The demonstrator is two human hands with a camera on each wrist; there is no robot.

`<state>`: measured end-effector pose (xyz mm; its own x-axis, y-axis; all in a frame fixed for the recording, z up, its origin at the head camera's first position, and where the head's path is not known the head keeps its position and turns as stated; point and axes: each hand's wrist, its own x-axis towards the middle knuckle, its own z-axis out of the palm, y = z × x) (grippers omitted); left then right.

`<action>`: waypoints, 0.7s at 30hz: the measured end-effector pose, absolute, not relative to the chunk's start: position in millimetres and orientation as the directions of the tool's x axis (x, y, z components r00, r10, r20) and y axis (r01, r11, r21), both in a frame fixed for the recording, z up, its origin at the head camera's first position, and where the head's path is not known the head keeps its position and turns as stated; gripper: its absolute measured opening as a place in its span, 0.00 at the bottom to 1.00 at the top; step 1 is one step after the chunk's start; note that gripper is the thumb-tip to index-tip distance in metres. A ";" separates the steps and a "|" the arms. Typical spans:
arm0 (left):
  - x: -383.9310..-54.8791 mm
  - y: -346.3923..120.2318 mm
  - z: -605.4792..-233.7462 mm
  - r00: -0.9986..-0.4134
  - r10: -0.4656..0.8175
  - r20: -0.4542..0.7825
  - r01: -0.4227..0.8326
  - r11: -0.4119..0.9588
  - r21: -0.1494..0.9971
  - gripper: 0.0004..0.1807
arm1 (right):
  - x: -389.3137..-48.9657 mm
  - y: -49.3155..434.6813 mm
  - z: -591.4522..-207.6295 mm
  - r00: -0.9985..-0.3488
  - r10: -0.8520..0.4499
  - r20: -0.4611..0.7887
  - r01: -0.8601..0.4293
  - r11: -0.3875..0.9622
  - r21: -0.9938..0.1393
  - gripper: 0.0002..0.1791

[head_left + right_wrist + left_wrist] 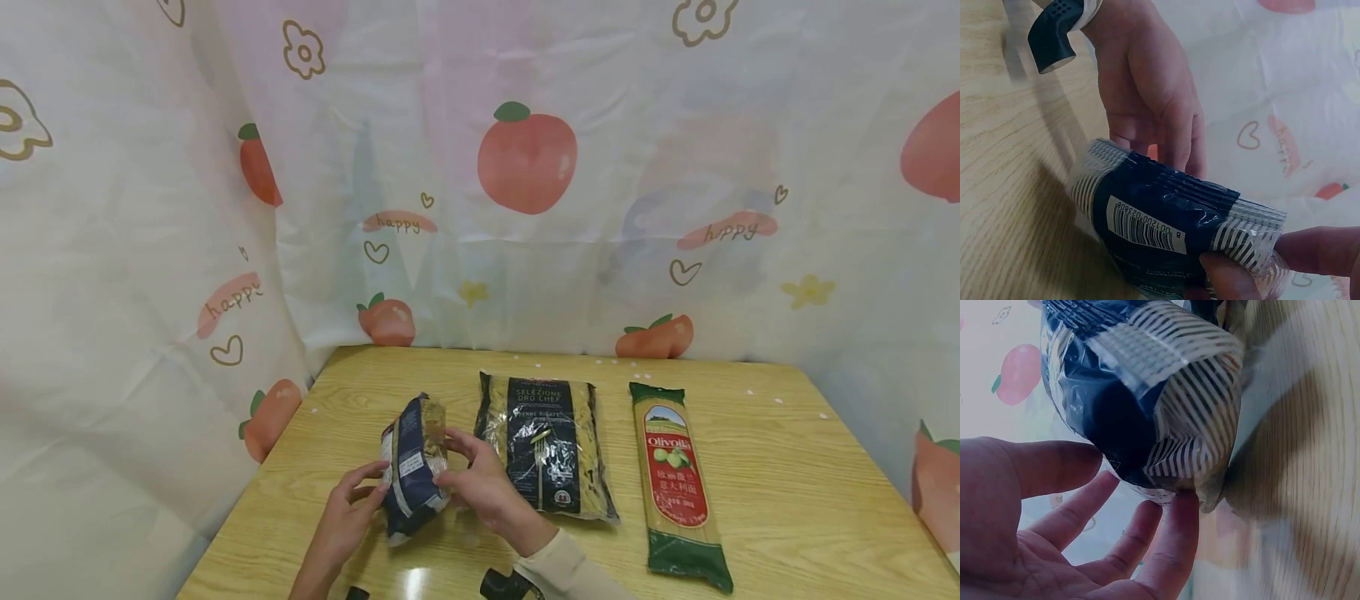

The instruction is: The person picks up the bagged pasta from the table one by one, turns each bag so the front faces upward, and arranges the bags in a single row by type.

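Note:
A dark blue pasta bag with clear, white-striped parts is held tilted above the left half of the table. My left hand holds its left edge; in the left wrist view the thumb and fingertips touch one end of the bag. On the opposite side, my right hand pinches the bag between thumb and fingers. The right wrist view shows a barcode on the bag, with the right thumb against its front. The left hand reaches behind it there, fingertips hidden.
Just right of my hands lies a large penne bag with a black label. Further right is a long spaghetti packet with green ends. Both lie on the wooden table. A fruit-patterned curtain hangs behind and at the sides.

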<state>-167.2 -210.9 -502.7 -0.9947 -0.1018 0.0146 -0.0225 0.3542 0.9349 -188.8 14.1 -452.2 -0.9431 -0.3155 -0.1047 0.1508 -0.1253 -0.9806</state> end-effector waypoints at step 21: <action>-166.6 -209.7 -507.7 -0.999 -0.031 -0.043 -0.050 0.254 0.966 0.24 | -185.4 9.2 -444.0 -0.944 -0.329 -0.016 0.013 0.011 -1.000 0.39</action>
